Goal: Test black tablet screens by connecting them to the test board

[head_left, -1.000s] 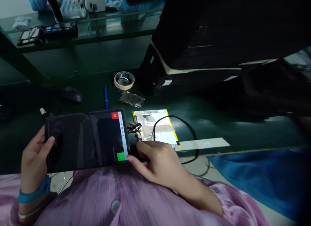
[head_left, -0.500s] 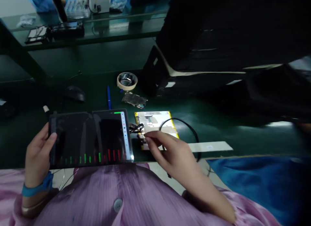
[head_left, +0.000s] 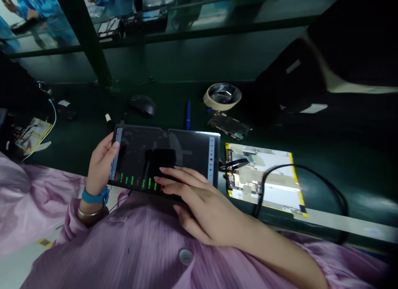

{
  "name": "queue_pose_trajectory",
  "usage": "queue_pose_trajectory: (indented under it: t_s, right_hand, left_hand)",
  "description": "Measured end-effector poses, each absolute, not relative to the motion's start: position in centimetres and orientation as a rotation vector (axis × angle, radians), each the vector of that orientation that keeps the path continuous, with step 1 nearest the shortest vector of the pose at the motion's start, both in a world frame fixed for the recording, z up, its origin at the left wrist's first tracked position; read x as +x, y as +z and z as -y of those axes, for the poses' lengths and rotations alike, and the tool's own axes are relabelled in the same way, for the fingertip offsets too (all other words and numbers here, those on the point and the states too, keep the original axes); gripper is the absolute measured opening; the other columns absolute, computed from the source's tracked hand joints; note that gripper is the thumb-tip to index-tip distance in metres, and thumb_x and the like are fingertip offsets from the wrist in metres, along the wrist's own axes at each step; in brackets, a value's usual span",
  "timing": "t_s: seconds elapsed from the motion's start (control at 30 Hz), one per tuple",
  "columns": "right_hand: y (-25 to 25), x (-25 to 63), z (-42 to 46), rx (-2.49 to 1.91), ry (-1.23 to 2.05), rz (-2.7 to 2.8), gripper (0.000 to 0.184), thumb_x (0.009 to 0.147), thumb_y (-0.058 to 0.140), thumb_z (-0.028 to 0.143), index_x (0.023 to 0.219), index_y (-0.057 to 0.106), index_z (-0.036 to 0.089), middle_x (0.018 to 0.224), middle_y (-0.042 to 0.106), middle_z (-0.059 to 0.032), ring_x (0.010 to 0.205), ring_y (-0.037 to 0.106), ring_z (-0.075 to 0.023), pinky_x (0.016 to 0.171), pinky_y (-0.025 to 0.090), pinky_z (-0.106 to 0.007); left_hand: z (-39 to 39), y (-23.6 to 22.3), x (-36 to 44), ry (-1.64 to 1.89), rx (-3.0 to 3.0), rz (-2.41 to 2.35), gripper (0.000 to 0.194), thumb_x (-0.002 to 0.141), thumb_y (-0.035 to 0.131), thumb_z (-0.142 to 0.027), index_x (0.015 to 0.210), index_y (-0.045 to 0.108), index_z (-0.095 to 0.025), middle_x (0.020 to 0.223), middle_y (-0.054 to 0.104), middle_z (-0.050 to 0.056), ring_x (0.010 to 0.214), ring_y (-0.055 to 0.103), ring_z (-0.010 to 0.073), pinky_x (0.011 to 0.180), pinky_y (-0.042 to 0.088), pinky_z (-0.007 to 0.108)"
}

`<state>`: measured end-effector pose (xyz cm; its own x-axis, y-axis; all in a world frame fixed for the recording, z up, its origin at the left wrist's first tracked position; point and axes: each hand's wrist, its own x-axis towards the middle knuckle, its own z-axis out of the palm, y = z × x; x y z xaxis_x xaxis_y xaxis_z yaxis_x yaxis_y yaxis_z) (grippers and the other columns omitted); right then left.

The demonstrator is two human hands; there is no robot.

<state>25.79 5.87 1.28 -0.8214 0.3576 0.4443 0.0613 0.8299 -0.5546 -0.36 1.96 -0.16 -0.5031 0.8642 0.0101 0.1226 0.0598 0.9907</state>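
A dark tablet screen (head_left: 137, 144) with green and red marks along its lower edge lies near the table's front. My left hand (head_left: 100, 162) grips its left edge, thumb on top. My right hand (head_left: 207, 204) rests over the lower right part, fingers stretched and slightly apart, holding nothing; whether every fingertip touches the glass I cannot tell. From the screen's right side a short dark ribbon cable (head_left: 238, 163) runs to a flat white, yellow-edged pack with exposed circuit parts (head_left: 273, 156). A black cable (head_left: 323, 179) loops over that pack.
Behind the screen are a blue pen (head_left: 188, 115), a mouse (head_left: 143, 105), a tape roll (head_left: 214, 102) and a circuit board (head_left: 230, 125). A large black object (head_left: 351, 44) stands at right. A pink sleeve (head_left: 40, 189) is at left; blue-sleeved people (head_left: 40, 3) work beyond the shelf.
My right hand has moved left from the ribbon cable onto the screen, its fingers spreading from a pinch. The view has swung left, so everything sits further right.
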Motion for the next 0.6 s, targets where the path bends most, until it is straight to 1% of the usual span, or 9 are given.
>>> queue_pose_trajectory:
  t_s: [0.1,0.2,0.33,0.43,0.5,0.53,0.6]
  right_hand:
    - [1.4,25.0,-5.7,-0.281,0.750,2.494,0.029,0.085,0.041,0.009,0.112,0.052,0.014,0.127,0.065,-0.0139,0.138,0.045,-0.0255,0.113,0.039,-0.052]
    - [1.4,24.5,-5.4,-0.282,0.751,2.504,0.028,0.085,0.042,0.009,0.110,0.052,0.015,0.127,0.065,-0.0138,0.138,0.044,-0.0250,0.115,0.037,-0.052]
    - [1.4,24.4,-5.3,-0.329,0.648,2.472,0.028,0.082,0.042,0.007,0.107,0.051,0.016,0.122,0.069,-0.0119,0.134,0.050,-0.0258,0.112,0.041,-0.050]
    - [1.4,24.5,-5.3,-0.411,0.540,2.406,0.024,0.082,0.044,0.006,0.101,0.052,0.019,0.108,0.074,-0.0079,0.120,0.061,-0.0254,0.103,0.048,-0.047]
    - [1.2,24.4,-5.2,-0.448,0.477,2.371,0.021,0.083,0.045,0.006,0.097,0.052,0.020,0.100,0.075,-0.0057,0.111,0.066,-0.0249,0.097,0.050,-0.044]
    - [1.1,24.3,-5.2,-0.449,0.458,2.374,0.020,0.084,0.045,0.006,0.096,0.053,0.020,0.100,0.075,-0.0056,0.111,0.067,-0.0251,0.096,0.050,-0.044]
    - [1.0,24.2,-5.0,-0.420,0.450,2.428,0.021,0.086,0.044,0.007,0.099,0.054,0.019,0.105,0.074,-0.0069,0.115,0.064,-0.0255,0.098,0.050,-0.045]
  left_hand:
    - [-2.0,-0.2,-0.4,1.510,1.018,-1.688,0.044,0.087,0.067,-0.046,0.125,0.067,-0.022,0.119,0.072,0.006,0.118,0.063,0.0257,0.106,0.047,0.038]
    - [-2.1,-0.3,-0.3,1.508,1.010,-1.645,0.045,0.088,0.066,-0.045,0.126,0.066,-0.023,0.121,0.072,0.006,0.117,0.064,0.0254,0.104,0.049,0.037]
    - [-2.1,-0.3,-0.3,1.504,0.994,-1.613,0.046,0.087,0.066,-0.045,0.127,0.065,-0.021,0.123,0.071,0.007,0.118,0.064,0.0261,0.102,0.051,0.038]
    - [-2.1,-0.2,-0.2,1.516,0.962,-1.609,0.048,0.087,0.067,-0.043,0.128,0.063,-0.019,0.127,0.069,0.009,0.122,0.062,0.0266,0.106,0.047,0.040]
    - [-2.1,-0.3,-0.2,1.523,0.952,-1.607,0.050,0.087,0.067,-0.043,0.130,0.061,-0.017,0.128,0.068,0.009,0.124,0.061,0.0269,0.109,0.045,0.042]
    - [-2.1,-0.3,-0.2,1.522,0.955,-1.605,0.051,0.086,0.068,-0.043,0.130,0.061,-0.017,0.128,0.068,0.009,0.124,0.060,0.0272,0.110,0.044,0.042]
    - [-2.0,-0.2,-0.2,1.512,0.968,-1.599,0.052,0.086,0.068,-0.045,0.130,0.062,-0.018,0.128,0.068,0.009,0.124,0.060,0.0279,0.110,0.044,0.044]
